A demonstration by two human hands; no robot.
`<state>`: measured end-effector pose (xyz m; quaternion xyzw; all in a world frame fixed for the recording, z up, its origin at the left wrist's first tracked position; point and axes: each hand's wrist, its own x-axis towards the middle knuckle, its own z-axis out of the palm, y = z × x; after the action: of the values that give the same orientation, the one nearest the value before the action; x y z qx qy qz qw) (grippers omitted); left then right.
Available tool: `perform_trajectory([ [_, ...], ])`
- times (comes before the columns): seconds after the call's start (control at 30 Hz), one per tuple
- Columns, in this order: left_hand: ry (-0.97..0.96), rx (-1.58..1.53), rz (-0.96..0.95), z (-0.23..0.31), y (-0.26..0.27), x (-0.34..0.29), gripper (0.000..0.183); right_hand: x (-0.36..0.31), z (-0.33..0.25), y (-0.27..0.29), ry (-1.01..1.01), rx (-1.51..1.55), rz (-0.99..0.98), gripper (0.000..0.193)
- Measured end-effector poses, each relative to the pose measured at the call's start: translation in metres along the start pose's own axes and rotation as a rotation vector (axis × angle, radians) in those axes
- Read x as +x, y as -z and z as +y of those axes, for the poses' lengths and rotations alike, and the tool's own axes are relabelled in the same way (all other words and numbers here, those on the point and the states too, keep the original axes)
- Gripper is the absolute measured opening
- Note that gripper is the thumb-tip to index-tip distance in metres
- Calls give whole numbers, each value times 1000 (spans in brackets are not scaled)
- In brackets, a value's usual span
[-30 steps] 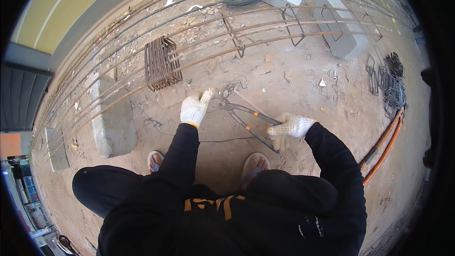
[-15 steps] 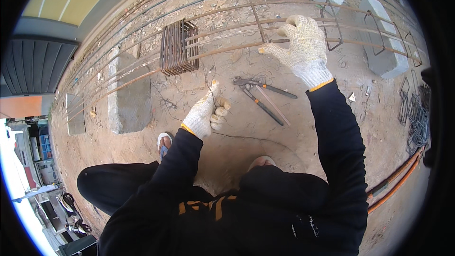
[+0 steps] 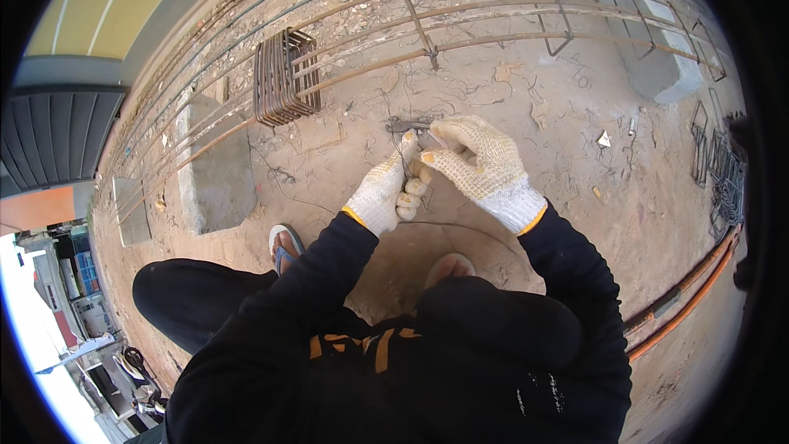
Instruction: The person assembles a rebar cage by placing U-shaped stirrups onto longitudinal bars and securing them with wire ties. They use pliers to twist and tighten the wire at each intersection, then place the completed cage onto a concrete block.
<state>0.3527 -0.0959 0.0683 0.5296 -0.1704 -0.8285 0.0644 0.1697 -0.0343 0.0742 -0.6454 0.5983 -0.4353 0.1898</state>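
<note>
My left hand [image 3: 388, 185], in a white knitted glove with a yellow cuff edge, is closed with its thumb pointing up. Between its thumb and curled fingers is a thin dark tie wire [image 3: 403, 163]. Close beside it on the right, my gloved right hand [image 3: 485, 160] has its fingers bent, with thumb and forefinger apart near the wire. Nothing can be made out in its grasp. On the dirt just beyond both hands lie pincers [image 3: 403, 126], their handles mostly hidden by my right hand.
Ahead runs a cage of long rusty bars [image 3: 362, 71], with bunched square stirrups [image 3: 283, 78] at the left. Concrete blocks [image 3: 215, 166] support it, another block [image 3: 657, 49] at the right. Loose stirrups [image 3: 723, 181] and orange pipes [image 3: 686, 304] lie far right.
My right hand has come away from the cage bars, down and left to beside my left hand. My left hand, still on the wire, has shifted slightly right. The view has tilted a little.
</note>
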Motion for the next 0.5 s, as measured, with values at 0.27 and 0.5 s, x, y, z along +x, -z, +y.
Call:
perform_trajectory([
  [0.27,-248,610,228,-27,-14,4,49,-24,-3,-8,-727,878,85,24],
  [0.5,-1123,1469,458,-5,-2,-39,37,-26,-24,6,-778,963,11,18],
])
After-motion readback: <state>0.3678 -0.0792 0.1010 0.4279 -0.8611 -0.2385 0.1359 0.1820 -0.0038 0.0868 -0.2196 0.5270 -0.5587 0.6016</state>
